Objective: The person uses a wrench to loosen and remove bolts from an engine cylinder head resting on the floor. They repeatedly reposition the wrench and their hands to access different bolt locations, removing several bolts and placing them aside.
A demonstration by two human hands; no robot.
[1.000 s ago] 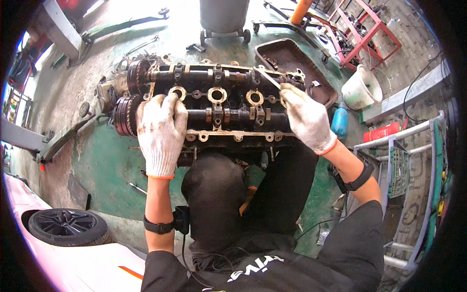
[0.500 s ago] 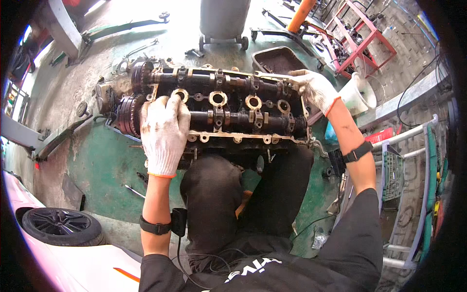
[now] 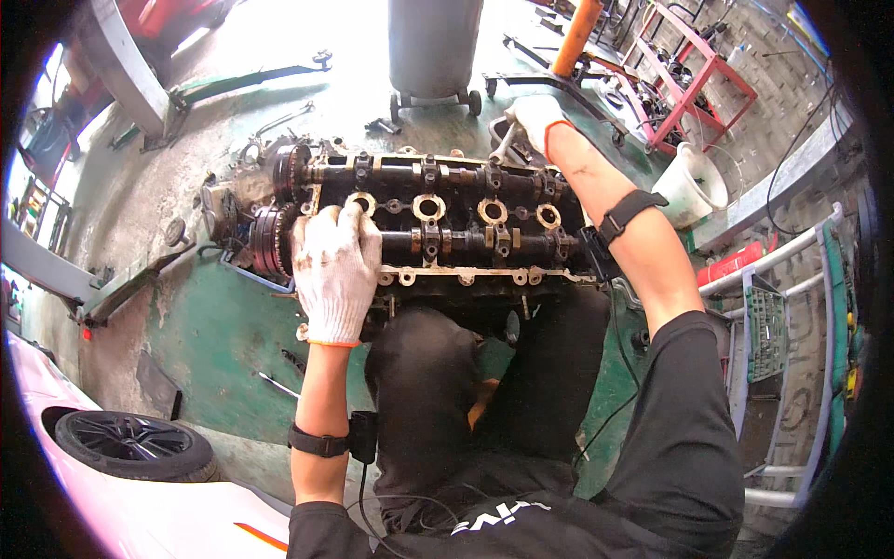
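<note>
A cylinder head [image 3: 463, 210] with two dark camshafts, pale round openings and sprocket wheels [image 3: 272, 240] at its left end lies in front of my knees. My left hand [image 3: 337, 270], in a white knit glove, is closed over its near left part, fingers bent beside a round opening. My right hand [image 3: 538, 121], gloved too, is closed above the far right edge. From its fingers a silver wrench-like tool [image 3: 506, 144] slants down toward the far camshaft. The hand covers part of the tool, so its exact kind is unclear.
Behind stands a grey wheeled bin [image 3: 434, 51]. At right are a white bucket [image 3: 687, 186], a red metal frame [image 3: 717, 79] and a rack of pale tubes [image 3: 810, 247]. A pink car with a black wheel [image 3: 135, 447] is at lower left. A cable hangs from my right wrist strap.
My right hand has moved left and away from me, off the right end of the cylinder head, to above its far edge. My left hand keeps its place on the head. The whole view has shifted slightly.
</note>
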